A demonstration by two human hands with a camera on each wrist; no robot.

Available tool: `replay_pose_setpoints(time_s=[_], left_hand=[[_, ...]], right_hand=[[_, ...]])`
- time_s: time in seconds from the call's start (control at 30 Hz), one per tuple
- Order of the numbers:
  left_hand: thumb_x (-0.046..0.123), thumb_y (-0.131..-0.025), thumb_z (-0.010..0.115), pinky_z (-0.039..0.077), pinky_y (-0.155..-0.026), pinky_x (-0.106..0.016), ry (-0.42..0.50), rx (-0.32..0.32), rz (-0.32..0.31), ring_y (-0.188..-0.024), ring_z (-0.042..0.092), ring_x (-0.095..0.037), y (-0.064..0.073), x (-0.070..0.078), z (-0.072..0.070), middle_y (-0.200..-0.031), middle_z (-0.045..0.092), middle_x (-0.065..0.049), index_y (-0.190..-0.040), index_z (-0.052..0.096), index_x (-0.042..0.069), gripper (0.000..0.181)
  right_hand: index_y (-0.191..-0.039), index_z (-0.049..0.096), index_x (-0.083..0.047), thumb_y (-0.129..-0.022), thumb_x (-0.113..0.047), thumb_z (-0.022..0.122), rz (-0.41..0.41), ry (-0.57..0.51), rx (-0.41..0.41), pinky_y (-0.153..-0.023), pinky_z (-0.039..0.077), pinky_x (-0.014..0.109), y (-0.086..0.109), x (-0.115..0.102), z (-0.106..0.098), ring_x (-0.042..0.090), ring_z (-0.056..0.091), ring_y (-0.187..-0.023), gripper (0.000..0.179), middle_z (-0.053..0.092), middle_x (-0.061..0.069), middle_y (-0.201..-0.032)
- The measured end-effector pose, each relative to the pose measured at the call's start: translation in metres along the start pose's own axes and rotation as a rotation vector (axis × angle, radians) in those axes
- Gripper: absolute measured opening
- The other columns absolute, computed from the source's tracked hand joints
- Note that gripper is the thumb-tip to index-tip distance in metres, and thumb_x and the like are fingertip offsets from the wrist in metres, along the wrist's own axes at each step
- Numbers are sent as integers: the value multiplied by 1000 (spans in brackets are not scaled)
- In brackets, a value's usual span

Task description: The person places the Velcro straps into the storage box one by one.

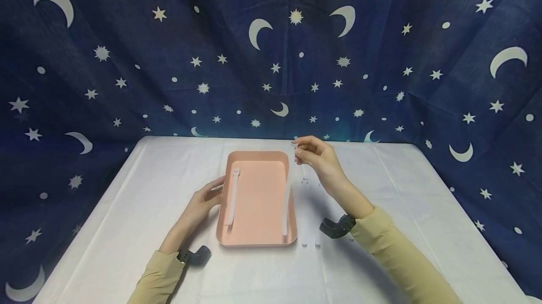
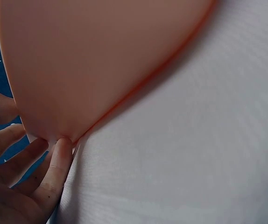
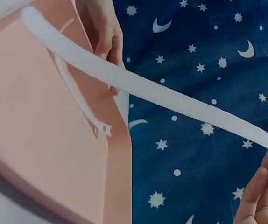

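Note:
In the head view my right hand (image 1: 318, 156) is raised past the tray's far right corner. Its thumb and fingertips pinch one end of a white fabric strap, likely a cable tie (image 3: 152, 91), which slants down over the pink tray (image 1: 259, 200). A second white strap (image 1: 234, 198), with a slotted head, lies along the tray's left side. My left hand (image 1: 207, 200) is at the tray's left wall. In the left wrist view, its fairly straight fingers (image 2: 13, 161) and thumb touch the outside of the wall.
More pale straps lie on the white table (image 1: 402, 191) right of the tray, faint against the cloth; their small ends (image 1: 317, 244) show near the tray's front corner. A dark blue curtain (image 1: 237, 83) with moons and stars hangs behind the table.

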State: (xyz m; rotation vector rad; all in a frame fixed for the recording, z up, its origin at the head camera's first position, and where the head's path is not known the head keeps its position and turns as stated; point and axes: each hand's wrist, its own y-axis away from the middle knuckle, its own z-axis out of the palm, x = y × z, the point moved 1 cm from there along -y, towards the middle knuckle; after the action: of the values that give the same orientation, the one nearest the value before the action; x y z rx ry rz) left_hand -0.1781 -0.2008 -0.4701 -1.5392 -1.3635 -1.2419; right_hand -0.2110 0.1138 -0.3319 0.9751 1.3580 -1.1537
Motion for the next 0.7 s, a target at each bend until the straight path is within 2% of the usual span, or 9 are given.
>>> replay_pose_setpoints(time_s=[0.13, 0.37, 0.57, 0.7], left_hand=[[30, -94, 62, 24, -117, -60, -3, 1, -2, -140, 38, -36, 0, 0, 0, -154, 38, -11, -148, 38, 19, 60], [30, -94, 61, 23, -117, -60, -3, 4, 3, -140, 38, -36, 0, 0, 0, -154, 38, -12, -147, 38, 19, 59], [31, -94, 61, 24, -117, -60, -5, 2, 8, -140, 38, -36, 0, -1, 0, -154, 38, -11, -147, 38, 19, 59], [31, -94, 61, 24, -117, -60, 0, -1, 9, -141, 38, -36, 0, -1, 0, -154, 39, -11, -147, 38, 19, 59]], right_hand=[[-112, 58, 4, -91, 0, 61, 30, -58, -9, -71, 56, 20, -6, 2, 10, 9, 60, -72, 22, 62, -5, -82], [-105, 62, -5, -90, 1, 61, 75, -113, -14, -71, 57, 22, -17, 13, 23, 9, 61, -71, 16, 62, -5, -78], [-113, 56, 8, -89, 4, 58, 107, -149, -11, -68, 56, 19, -26, 25, 34, 8, 61, -69, 24, 62, -6, -75], [-111, 56, 7, -89, 5, 57, 118, -165, -14, -68, 56, 19, -31, 31, 42, 7, 62, -68, 22, 63, -6, -74]])
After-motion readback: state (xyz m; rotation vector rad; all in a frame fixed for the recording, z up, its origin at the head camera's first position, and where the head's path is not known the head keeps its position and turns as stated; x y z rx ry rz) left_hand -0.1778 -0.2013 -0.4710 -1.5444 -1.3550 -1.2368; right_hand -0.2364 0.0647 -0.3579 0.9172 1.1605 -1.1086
